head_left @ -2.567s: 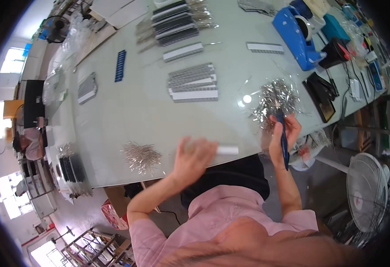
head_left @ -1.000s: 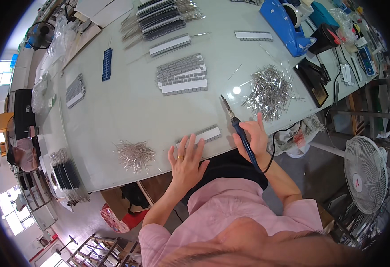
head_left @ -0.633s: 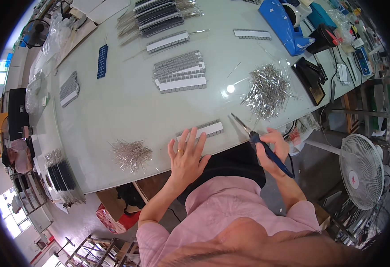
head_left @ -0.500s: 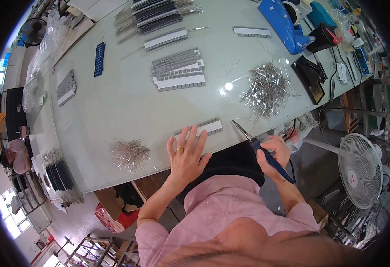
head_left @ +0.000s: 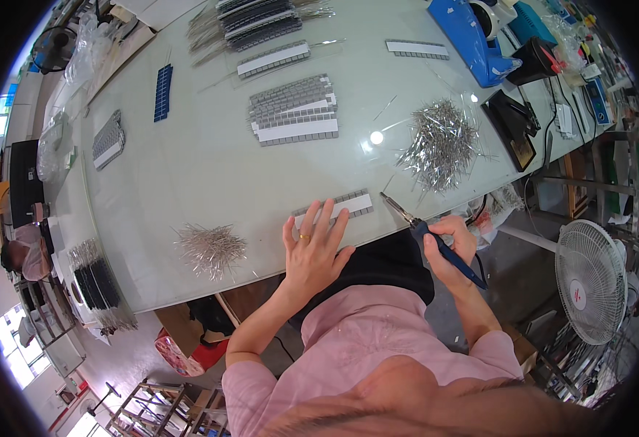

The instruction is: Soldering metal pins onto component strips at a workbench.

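Observation:
My left hand (head_left: 313, 255) lies with fingers stretched out and apart over a narrow strip (head_left: 356, 205) of small grey cells with a white band, near the table's front edge. The fingers hide the strip's left part. In my right hand (head_left: 450, 255) is a soldering iron (head_left: 418, 227) with a dark blue handle. Its metal tip points up and left, just right of the strip's end, and appears not to touch it. Beyond the iron lies a heap of thin silvery metal strips (head_left: 439, 146); a smaller pile (head_left: 214, 251) sits left of my left hand.
Stacked grey strips (head_left: 294, 109) lie mid-table, dark strips with long wires (head_left: 257, 25) behind them. A blue tape dispenser (head_left: 472, 44) and a black stand (head_left: 509, 131) occupy the right side. Bundled dark strips (head_left: 97, 284) sit at the left edge. A white fan (head_left: 589, 282) stands at right.
My left hand and the grey strip have shifted slightly to the right, bringing the strip's end closer to the iron's tip. The soldering iron stays almost in place.

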Demonstrator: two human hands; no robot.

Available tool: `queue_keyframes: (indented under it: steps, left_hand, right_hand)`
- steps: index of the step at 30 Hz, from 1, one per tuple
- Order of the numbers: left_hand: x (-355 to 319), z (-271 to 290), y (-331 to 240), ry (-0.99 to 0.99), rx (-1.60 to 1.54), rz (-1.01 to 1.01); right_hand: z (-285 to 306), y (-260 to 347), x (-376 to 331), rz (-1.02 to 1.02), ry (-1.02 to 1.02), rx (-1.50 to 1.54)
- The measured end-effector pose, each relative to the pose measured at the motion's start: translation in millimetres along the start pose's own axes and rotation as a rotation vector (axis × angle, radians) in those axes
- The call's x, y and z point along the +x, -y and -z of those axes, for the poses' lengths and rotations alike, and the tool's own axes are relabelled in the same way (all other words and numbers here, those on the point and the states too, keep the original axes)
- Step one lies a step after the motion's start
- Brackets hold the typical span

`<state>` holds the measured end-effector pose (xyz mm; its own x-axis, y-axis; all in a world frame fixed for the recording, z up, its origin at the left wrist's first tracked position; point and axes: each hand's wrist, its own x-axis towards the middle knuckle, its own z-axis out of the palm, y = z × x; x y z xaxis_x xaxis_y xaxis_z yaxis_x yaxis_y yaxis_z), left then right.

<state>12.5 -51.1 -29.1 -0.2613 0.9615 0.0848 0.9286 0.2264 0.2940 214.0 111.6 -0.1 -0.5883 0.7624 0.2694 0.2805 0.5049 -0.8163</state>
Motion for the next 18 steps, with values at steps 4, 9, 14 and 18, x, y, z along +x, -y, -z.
queue_keyframes:
  steps: [4,9,14,18]
  left_hand:
    - [2,-3,-2,-0.005,0.019,-0.013]
    - [0,-2,-3,-0.025,0.049,0.013]
    - [-1,-1,-3,-0.03,0.044,0.034]
    - [-1,-2,-5,-0.031,0.042,0.039]
  right_hand:
    - [-5,-8,-13,-0.199,-0.016,0.109]
    - [-15,-5,-19,-0.352,0.035,0.182]
    - [-15,-8,-21,-0.357,0.034,0.214]
    - [-16,-7,-20,-0.382,0.032,0.27]
